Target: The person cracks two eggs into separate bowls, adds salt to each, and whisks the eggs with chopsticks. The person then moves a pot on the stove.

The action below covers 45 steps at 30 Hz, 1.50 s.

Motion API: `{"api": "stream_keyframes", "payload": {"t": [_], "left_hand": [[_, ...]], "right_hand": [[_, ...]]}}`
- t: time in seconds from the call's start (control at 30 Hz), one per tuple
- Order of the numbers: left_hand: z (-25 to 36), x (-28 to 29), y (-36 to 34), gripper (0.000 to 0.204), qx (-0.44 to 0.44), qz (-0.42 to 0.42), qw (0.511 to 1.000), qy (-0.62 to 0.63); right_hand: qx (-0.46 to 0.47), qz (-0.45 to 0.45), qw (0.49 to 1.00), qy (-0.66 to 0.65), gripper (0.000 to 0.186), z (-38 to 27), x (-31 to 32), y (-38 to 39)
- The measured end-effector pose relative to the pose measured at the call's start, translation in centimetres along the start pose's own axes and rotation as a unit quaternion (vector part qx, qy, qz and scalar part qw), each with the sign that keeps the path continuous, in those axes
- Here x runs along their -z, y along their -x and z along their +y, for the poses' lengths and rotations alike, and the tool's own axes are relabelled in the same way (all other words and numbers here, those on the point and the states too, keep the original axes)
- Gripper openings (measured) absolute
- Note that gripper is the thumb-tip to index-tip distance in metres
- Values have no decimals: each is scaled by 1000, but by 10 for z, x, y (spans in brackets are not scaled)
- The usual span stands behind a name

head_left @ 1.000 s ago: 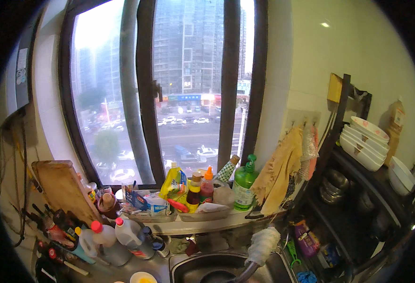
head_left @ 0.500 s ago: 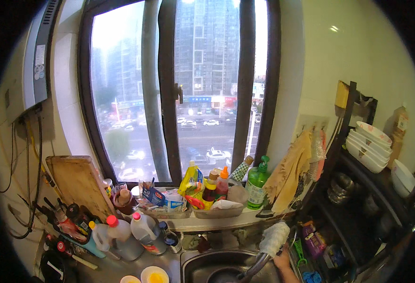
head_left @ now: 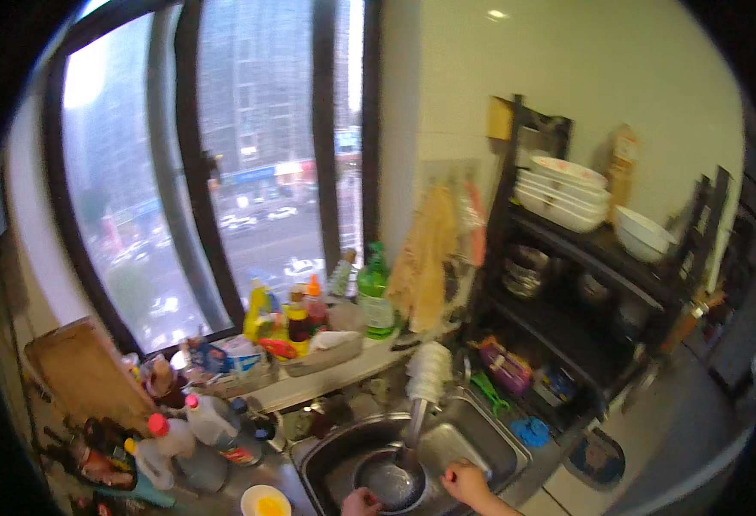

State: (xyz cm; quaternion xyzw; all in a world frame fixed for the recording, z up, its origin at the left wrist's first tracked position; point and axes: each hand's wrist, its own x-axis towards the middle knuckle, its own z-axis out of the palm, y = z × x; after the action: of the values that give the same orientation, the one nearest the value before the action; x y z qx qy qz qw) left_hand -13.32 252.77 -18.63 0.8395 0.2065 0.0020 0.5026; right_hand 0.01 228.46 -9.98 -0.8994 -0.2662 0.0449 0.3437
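Note:
In the left basin of the metal sink sits a round, dark metal pan with what looks like water in it. My left hand is at the pan's near-left rim, its fingers curled against it; the lower picture edge cuts part of it off. To the right of the pan my right hand hovers over the sink with curled fingers. Whether anything is inside them is hidden. Above the pan hangs the faucet, its upper part wrapped in a white covering.
Left of the sink stand plastic jugs and a small bowl with yellow contents. Bottles, including a green pump bottle, line the windowsill. A black rack with white bowls is at the right. A blue cloth lies beside the sink.
The view has swung right and down. My right hand has left the faucet and come nearer, beside the pan. My left hand has come into view at the pan's rim. The faucet spout appears turned.

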Motion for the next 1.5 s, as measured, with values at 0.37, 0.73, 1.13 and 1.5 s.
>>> {"api": "stream_keyframes", "payload": {"t": [0.37,0.73,1.13,1.5], "left_hand": [[-49,-24,-32,48,-82,-118,967,211],[-1,-10,7,72,-60,57,861,-502],[174,-371,252,73,-508,-492,680,-191],[285,-461,491,67,-345,-757,541,-119]], "right_hand": [[167,63,984,-14,86,18,-59,64],[-347,292,891,-30,87,105,69,375],[-573,690,443,9,78,112,138,773],[-515,619,575,145,24,52,147,801]]}}
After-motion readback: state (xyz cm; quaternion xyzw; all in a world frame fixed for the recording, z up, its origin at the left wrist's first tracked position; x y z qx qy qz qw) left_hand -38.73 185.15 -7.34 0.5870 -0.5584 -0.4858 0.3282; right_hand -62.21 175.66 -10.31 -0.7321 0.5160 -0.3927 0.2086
